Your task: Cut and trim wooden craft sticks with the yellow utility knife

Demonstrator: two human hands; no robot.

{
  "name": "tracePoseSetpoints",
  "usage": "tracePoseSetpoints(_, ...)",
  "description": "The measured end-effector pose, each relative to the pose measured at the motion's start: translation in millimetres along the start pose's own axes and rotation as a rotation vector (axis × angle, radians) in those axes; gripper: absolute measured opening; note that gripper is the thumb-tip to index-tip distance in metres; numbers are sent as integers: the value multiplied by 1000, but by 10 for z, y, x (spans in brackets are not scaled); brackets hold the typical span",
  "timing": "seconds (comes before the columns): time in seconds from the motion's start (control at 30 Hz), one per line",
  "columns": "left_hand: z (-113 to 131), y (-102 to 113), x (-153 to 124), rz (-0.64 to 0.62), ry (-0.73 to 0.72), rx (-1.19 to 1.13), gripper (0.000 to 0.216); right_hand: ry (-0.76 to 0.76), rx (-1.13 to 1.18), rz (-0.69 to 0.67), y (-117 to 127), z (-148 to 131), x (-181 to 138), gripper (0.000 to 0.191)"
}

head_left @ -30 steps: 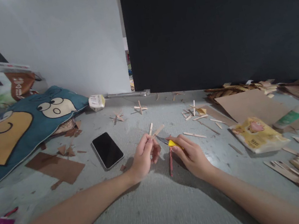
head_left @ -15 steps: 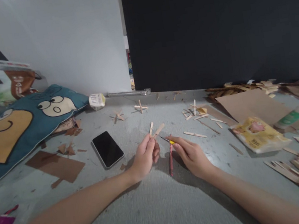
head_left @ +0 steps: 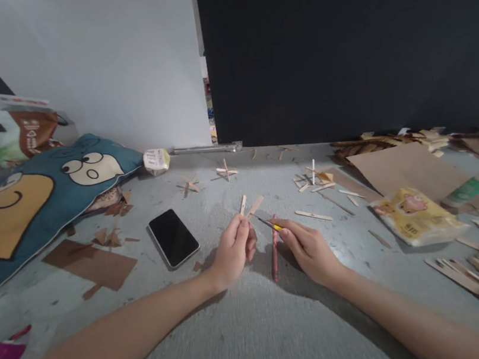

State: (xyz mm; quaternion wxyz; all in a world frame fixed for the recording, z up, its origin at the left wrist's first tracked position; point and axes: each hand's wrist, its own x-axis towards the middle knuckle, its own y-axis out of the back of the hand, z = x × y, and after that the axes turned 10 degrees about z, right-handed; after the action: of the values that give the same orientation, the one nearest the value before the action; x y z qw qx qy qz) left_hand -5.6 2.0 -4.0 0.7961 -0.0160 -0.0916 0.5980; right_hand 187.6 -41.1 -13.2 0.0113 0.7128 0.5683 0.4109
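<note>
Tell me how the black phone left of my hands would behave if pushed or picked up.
The phone lies flat on the floor, so it would probably slide rather than roll or tip. Its glossy screen suggests it may be slippery in a grip. It looks like a thin rigid slab, likely stiff.

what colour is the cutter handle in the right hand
Yellow handle, best seen in the head view.

Scuffed grey floor (head_left: 262, 332), white wall (head_left: 115, 72) left, black wall (head_left: 335, 39) right
</note>
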Motion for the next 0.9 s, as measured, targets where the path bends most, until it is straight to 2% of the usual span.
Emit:
tracePoseSetpoints(0.27, 17, -6, -69, -47, -96, 95, 42, -4, -7, 20, 13, 26, -32, 49)
tracePoseSetpoints(0.9, 23, -16, -55, -33, -70, 58, 43, 16, 5, 6, 7, 15, -21, 47)
